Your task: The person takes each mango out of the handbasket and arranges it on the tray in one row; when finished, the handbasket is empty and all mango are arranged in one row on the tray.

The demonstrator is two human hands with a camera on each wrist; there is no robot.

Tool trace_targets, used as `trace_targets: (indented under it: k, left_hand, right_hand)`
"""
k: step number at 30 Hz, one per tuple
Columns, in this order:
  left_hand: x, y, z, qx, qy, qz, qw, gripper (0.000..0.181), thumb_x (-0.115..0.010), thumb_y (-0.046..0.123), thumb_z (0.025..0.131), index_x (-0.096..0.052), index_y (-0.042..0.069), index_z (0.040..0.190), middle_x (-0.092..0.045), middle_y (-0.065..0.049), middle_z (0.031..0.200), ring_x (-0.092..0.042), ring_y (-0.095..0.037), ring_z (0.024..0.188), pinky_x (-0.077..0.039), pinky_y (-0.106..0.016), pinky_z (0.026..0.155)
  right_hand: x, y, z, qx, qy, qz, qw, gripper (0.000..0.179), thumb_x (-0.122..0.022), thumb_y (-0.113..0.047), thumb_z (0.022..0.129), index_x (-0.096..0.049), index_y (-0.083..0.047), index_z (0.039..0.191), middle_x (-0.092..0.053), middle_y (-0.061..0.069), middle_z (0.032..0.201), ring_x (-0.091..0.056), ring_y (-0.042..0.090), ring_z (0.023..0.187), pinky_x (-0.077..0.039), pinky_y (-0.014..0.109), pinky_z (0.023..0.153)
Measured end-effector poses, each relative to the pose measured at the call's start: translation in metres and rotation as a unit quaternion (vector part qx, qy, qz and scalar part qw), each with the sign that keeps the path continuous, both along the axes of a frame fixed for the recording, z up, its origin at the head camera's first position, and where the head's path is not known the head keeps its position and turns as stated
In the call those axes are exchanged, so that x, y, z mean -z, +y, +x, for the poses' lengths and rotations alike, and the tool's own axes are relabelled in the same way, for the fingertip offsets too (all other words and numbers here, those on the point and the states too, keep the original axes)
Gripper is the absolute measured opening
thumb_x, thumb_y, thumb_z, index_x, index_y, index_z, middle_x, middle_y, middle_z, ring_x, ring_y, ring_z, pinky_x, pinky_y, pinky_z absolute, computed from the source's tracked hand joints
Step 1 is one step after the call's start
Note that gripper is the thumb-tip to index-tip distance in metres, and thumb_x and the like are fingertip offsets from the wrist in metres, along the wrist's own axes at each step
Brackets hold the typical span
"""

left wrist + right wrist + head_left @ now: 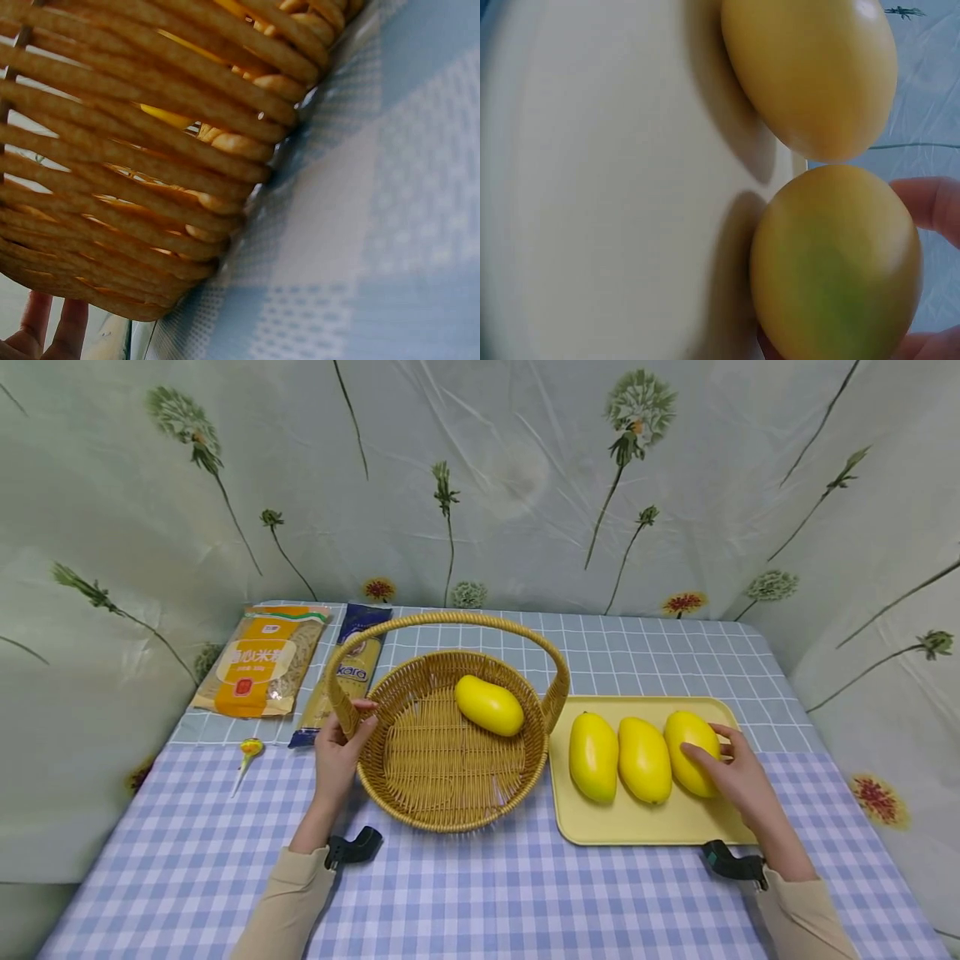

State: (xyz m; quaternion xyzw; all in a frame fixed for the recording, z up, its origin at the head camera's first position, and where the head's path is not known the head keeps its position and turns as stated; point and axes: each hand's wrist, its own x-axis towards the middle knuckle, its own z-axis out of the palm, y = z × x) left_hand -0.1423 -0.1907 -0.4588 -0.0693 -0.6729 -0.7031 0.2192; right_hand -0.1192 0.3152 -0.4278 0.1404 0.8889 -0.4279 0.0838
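My left hand [339, 758] grips the left side of the wicker basket [420, 822], where its arched handle joins the rim. In the left wrist view, two fingertips [67, 330] show beyond the woven wall [135, 202]. Inside the basket lies one yellow mango [489, 705]. My right hand [742, 777] holds the rightmost mango [692, 752] on the yellow tray [622, 831], thumb across its top and fingers on its right side. Two more mangoes, the middle one [645, 760] and the left one [593, 757], rest beside it. The held mango [832, 270] shows a greenish patch in the right wrist view.
Behind the basket's left side are a bag of grain-like food [262, 664] and a blue-ended pasta packet [360, 668]. A lollipop [251, 748] lies nearer on the checked tablecloth [480, 902]. A flower-print curtain [517, 527] hangs along the table's back edge.
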Motion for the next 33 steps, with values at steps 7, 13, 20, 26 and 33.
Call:
trace_targets:
  k: [7,13,20,26,33]
  left_hand:
    - [0.002,0.000,-0.001,0.000,0.004,-0.002,1.0000,0.022,-0.061,-0.004,0.090,-0.057,-0.012,0.110,-0.065,-0.001,0.105,-0.057,-0.016,0.103,-0.043,-0.024,0.086]
    - [0.001,0.001,-0.001,-0.002,0.002,0.001,1.0000,0.022,-0.060,-0.006,0.089,-0.057,-0.013,0.110,-0.065,-0.003,0.105,-0.057,-0.017,0.103,-0.043,-0.024,0.086]
    - [-0.003,0.002,0.001,0.004,0.008,0.008,0.9999,0.022,-0.059,-0.008,0.089,-0.055,-0.015,0.109,-0.065,-0.003,0.104,-0.057,-0.016,0.102,-0.043,-0.024,0.084]
    - [0.002,0.000,0.000,0.003,0.011,0.004,0.9999,0.022,-0.061,-0.006,0.089,-0.057,-0.013,0.110,-0.065,-0.002,0.105,-0.057,-0.016,0.102,-0.043,-0.024,0.085]
    - [0.000,0.000,0.000,0.007,0.006,0.003,0.9999,0.022,-0.059,-0.008,0.089,-0.056,-0.013,0.110,-0.065,-0.001,0.105,-0.057,-0.015,0.102,-0.043,-0.023,0.084]
  right_hand:
    - [0.000,0.001,0.002,-0.002,-0.012,0.005,0.9999,0.087,-0.050,-0.051,0.094,-0.011,0.007,0.146,-0.025,0.036,0.133,-0.033,0.047,0.110,-0.037,0.051,0.086]
    - [-0.002,0.002,0.005,-0.002,-0.019,0.009,0.9998,0.088,-0.047,-0.052,0.094,-0.009,0.008,0.147,-0.022,0.037,0.138,-0.030,0.050,0.118,-0.031,0.059,0.098]
    - [-0.003,0.002,0.007,-0.013,-0.011,0.005,0.9998,0.086,-0.047,-0.048,0.096,-0.005,0.007,0.147,-0.014,0.041,0.141,-0.021,0.055,0.125,-0.024,0.063,0.100]
    - [0.006,0.010,0.007,0.004,0.016,0.014,0.9998,0.085,-0.048,-0.050,0.094,-0.010,0.004,0.148,-0.021,0.037,0.141,-0.028,0.051,0.122,-0.029,0.061,0.098]
    - [0.018,0.015,0.008,0.041,0.069,0.046,0.9957,0.078,-0.050,-0.051,0.093,-0.024,-0.002,0.148,-0.029,0.025,0.143,-0.033,0.042,0.122,-0.034,0.055,0.097]
